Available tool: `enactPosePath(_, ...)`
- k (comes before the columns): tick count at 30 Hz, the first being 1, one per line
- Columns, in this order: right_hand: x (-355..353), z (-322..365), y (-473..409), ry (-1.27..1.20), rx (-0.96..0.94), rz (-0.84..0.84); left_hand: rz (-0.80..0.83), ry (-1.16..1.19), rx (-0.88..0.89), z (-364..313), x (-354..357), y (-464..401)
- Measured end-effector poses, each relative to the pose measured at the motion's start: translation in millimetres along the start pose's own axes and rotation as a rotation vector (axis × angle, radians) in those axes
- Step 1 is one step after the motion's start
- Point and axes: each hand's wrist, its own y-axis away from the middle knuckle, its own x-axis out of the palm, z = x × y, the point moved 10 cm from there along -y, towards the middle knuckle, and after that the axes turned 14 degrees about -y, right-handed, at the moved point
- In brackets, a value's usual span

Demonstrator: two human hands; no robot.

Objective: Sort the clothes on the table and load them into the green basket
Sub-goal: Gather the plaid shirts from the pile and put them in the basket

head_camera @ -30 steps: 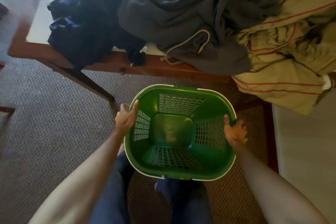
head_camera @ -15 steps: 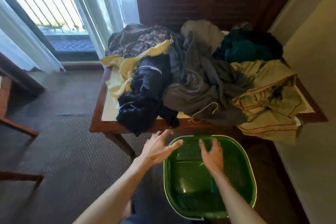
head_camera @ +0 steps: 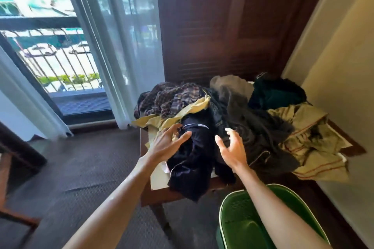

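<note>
1. Both hands have left the basket rim and come up over the clothes pile; view now tilted up toward the window.
2. Left hand (head_camera: 169, 143): grip released, fingers spread and straight, over the left edge of the dark navy garment with thin white piping (head_camera: 193, 159); contact unclear.
3. Right hand (head_camera: 232, 146): grip released, fingers loosely curved, holding nothing, just above the seam between the navy garment and the grey hooded sweatshirt (head_camera: 261, 135).
4. Navy garment hangs over the front edge of the brown wooden bench (head_camera: 159, 194).
5. Pile on bench, left to right: dark plaid shirt (head_camera: 172, 97), pale yellow cloth (head_camera: 194, 108), grey sweatshirt, dark teal garment (head_camera: 277, 93), olive-yellow fabric with red stitched lines (head_camera: 311, 143).
6. Green plastic laundry basket with white rim (head_camera: 240, 226) sits on the floor below the bench's front right, under the right forearm; no clothes visible inside.
7. Sheer white curtain (head_camera: 125, 36) and balcony railing (head_camera: 50, 54) at left; dark wooden louvred door (head_camera: 222, 22) behind bench.
</note>
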Motion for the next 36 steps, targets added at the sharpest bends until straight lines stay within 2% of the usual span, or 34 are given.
enactPosePath(7,35.9,24.6,-60.5,0.076,-0.072,0.039,0.013,0.009,0.043,21.7,-13.8,-56.4)
enactPosePath(14,75.7,45.8,-164.6,0.156,-0.196,0.079,0.025,-0.012,0.056,30.5,-19.8,-164.3)
enactPosePath(20,129.2,54.3,-274.3,0.305,-0.205,0.231,0.033,-0.090,-0.031,44.2,-22.6,-272.4)
enactPosePath(23,159.0,54.9,-319.5,0.346,-0.220,0.333,0.058,-0.138,-0.155,79.2,-11.2,-325.5)
enactPosePath(28,206.7,34.0,-371.3,0.430,-0.122,0.447,0.086,-0.165,-0.307,124.5,-4.7,-387.9)
enactPosePath(33,252.6,-20.8,-363.0,0.393,0.195,0.700,0.140,-0.158,-0.321,137.7,12.9,-437.7)
enactPosePath(36,270.5,-49.0,-347.7,0.429,0.199,0.673,0.193,-0.170,-0.280,136.6,29.6,-468.8)
